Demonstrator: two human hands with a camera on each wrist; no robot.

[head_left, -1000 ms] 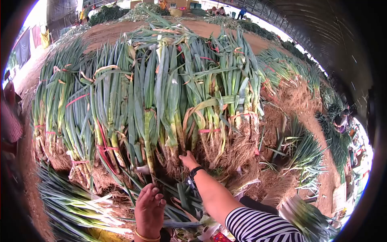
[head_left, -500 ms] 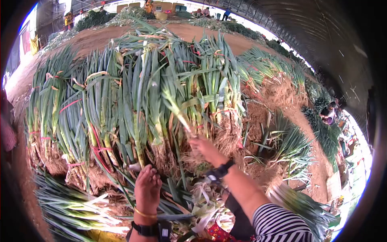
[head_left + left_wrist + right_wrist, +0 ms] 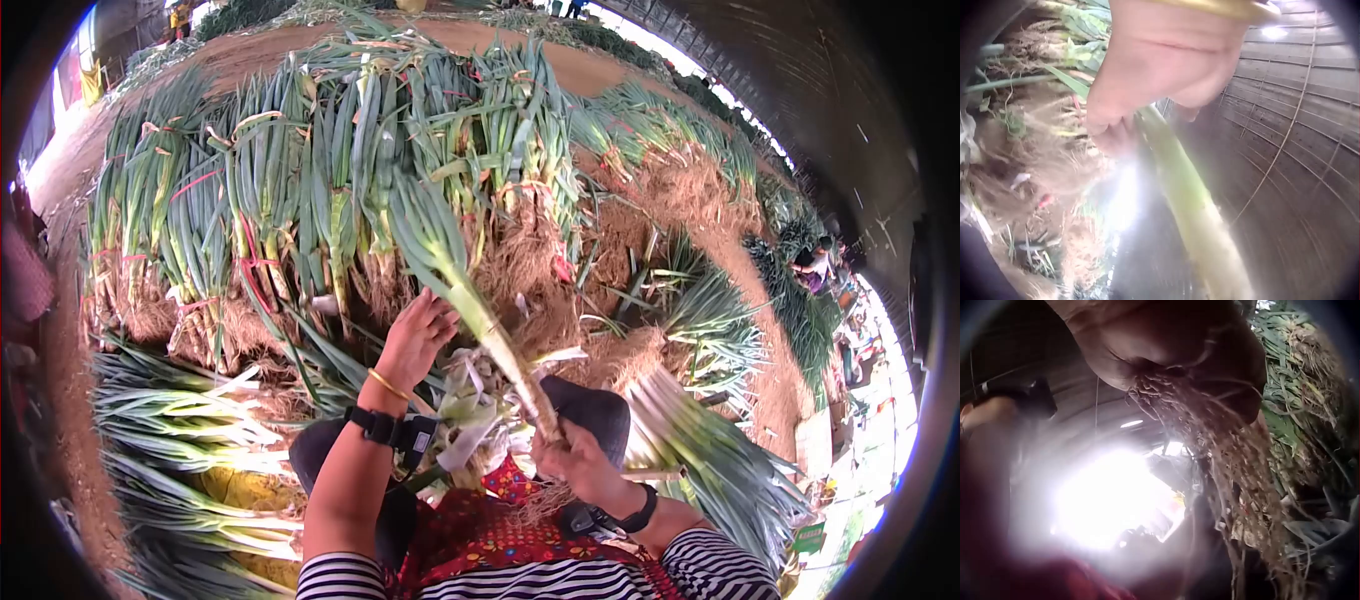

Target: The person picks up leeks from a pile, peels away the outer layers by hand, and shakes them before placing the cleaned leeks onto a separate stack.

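My right hand (image 3: 582, 462) grips a large green onion (image 3: 472, 305) low on its stalk, just above the roots. The stalk slants up and left, its green leaves reaching over the standing bundles. Brown stringy roots (image 3: 1210, 431) hang below the right hand in the right wrist view. My left hand (image 3: 418, 335) is beside the upper stalk, fingers loosely bent and fingertips right at its edge. In the left wrist view the pale stalk (image 3: 1194, 206) runs out from beneath the left hand (image 3: 1166, 62).
Tied bundles of green onions (image 3: 330, 180) stand in a row ahead. Loose onions (image 3: 190, 430) lie at the left, and cleaned-looking stalks (image 3: 710, 450) lie at the right. Peeled scraps (image 3: 475, 410) are heaped between the person's knees. More bundles (image 3: 690, 150) lie farther right on bare soil.
The right hand has pulled a green onion from the row and brought it back toward the lap. The left hand has moved up to the stalk. The head view has tilted down.
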